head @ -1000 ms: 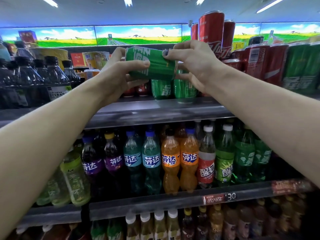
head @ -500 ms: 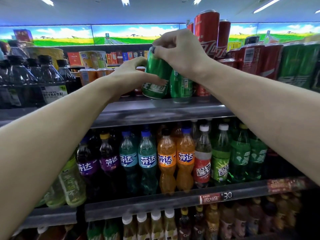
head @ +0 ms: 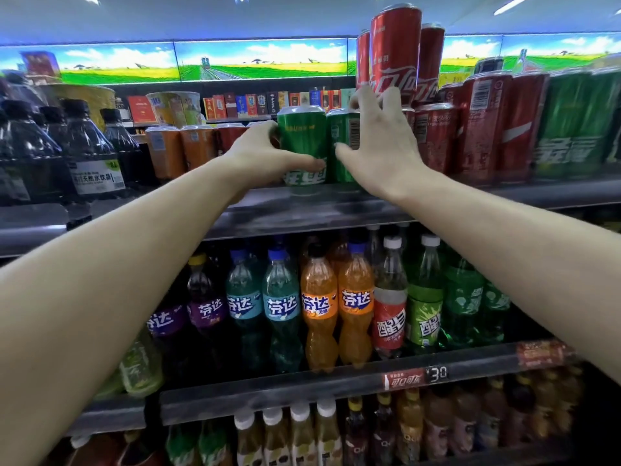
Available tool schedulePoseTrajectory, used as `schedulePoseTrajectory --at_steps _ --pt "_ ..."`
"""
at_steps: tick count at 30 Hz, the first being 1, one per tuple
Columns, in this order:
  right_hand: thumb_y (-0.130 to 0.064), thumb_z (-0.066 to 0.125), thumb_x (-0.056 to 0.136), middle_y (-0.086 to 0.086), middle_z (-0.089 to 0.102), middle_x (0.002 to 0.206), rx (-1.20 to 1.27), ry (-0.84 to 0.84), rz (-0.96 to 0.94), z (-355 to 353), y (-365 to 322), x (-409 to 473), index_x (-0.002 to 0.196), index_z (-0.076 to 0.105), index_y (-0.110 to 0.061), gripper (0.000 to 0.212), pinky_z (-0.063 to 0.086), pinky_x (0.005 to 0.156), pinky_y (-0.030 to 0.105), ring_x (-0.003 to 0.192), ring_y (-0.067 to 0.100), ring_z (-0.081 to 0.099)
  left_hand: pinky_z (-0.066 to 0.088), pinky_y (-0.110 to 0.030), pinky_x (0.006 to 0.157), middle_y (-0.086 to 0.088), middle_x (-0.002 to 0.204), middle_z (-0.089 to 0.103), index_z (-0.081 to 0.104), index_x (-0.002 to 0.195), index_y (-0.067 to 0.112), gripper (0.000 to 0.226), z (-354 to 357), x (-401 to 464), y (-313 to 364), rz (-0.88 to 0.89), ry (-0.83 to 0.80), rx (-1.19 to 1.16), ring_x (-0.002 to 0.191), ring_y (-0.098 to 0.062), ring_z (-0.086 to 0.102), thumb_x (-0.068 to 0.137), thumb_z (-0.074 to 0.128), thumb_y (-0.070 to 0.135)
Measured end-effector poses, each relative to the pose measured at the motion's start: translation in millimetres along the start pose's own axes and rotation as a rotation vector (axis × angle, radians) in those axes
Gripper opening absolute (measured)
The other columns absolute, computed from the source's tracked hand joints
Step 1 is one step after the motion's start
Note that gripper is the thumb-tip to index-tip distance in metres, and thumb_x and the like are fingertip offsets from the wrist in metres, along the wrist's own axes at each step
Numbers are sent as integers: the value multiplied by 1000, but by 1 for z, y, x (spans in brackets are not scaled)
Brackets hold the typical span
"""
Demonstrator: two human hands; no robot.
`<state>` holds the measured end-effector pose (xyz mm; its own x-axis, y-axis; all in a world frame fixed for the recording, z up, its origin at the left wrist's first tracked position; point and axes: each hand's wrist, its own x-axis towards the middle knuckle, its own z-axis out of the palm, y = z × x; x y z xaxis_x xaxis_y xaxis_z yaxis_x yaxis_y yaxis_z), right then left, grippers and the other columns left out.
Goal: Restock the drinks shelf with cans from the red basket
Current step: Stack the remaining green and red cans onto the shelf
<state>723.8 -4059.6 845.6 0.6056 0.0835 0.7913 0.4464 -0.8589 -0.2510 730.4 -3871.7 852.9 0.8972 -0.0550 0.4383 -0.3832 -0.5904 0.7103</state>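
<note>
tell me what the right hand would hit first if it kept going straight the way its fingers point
Most likely the second green can: the right hand is open just in front of it, fingers spread towards it and up towards the red cans stacked above. Depth is unclear, so it may already be touching.

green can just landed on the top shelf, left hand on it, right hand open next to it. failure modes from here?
1. The green can stands near the shelf's front edge; a careless release by the left hand could tip it forward.
2. The right hand, fingers spread, is close to the stacked red cans; a bump might topple them.
3. It could also nudge the neighbouring green can.
</note>
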Motion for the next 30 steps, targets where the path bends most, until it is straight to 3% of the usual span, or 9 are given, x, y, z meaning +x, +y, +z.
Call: schedulePoseTrajectory --at_steps 4,9,15,20,23,28,30 --pt "-25 75 90 12 39 130 22 -32 72 5 4 -2 142 34 -19 66 46 72 37 88 28 53 52 -23 73 9 99 74 70 113 29 51 4 3 -2 16 26 49 90 -10 70 70 95 42" --pt "-18 73 90 11 51 132 160 -9 58 10 9 -5 145 35 -20 66 50 88 43 108 30 57 60 -35 91 7 104 77 71 117 27 55 3 9 -8 51 26 107 96 -12 72 70 94 47" --pt "-17 71 93 5 52 115 261 30 60 17 15 -11 145 36 -24 63 42 84 33 97 21 52 48 -16 78 10 111 68 55 131 24 66 7 10 -12 69 30 162 97 -2 63 79 87 48" --pt "-17 69 95 8 51 133 258 28 50 18 16 -13 149 33 -25 65 37 90 28 103 15 46 44 -13 73 7 116 67 53 135 19 72 10 11 -17 64 56 174 98 -2 62 80 86 50" --pt "-16 67 97 10 49 137 255 10 62 16 15 -13 152 31 -26 67 37 91 29 105 15 46 47 -17 72 5 112 69 56 131 19 76 10 11 -15 42 48 218 99 -9 66 75 86 59" --pt "-18 67 97 13 48 140 237 -33 91 10 16 -10 153 28 -24 69 44 100 40 121 32 54 49 -28 69 -4 107 69 58 126 16 74 6 10 -7 6 -12 331 93 -17 66 79 76 70" --pt "-18 67 96 13 49 137 236 -41 110 8 15 -9 152 30 -22 68 46 98 42 119 33 55 53 -34 79 -6 112 67 54 132 12 74 6 6 -5 -29 -1 375 98 -21 64 86 70 68"
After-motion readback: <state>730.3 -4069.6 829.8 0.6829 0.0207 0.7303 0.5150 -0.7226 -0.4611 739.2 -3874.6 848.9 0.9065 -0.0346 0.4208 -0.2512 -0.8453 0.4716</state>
